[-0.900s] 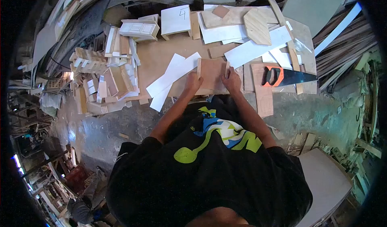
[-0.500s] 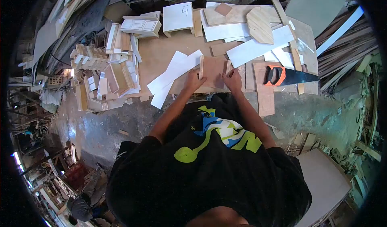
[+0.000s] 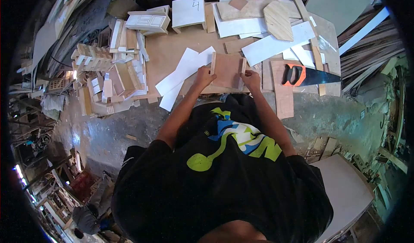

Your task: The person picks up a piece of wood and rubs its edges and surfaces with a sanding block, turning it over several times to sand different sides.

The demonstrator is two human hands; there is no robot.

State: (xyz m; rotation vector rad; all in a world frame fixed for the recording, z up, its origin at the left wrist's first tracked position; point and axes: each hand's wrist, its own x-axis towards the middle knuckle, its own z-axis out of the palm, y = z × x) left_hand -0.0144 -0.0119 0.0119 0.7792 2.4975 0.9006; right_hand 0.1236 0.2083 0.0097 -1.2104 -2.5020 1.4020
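Close to the workbench's near edge is a small plywood piece (image 3: 227, 70), a flat brown panel with a raised strip along its left and right sides. My left hand (image 3: 205, 76) is closed on the left strip, thumb toward the panel. On the opposite side, my right hand (image 3: 251, 80) pinches the right strip (image 3: 243, 74) from outside. Two crossed white boards (image 3: 183, 72) lie just left of my left hand. To the right of my right hand, a handsaw (image 3: 302, 75) with an orange and black handle rests across a brown board (image 3: 282, 96).
White and brown panels, including an eight-sided wooden board (image 3: 278, 23), are spread over the bench's back right. A white box-like piece (image 3: 189, 11) marked with a number stands at the back. Stacked wooden parts (image 3: 125, 79) crowd the left end. A person (image 3: 86, 219) is at lower left.
My right hand has shifted slightly outward and up along the right strip, so more of that strip shows. My left hand keeps its hold on the left strip. The view has moved slightly.
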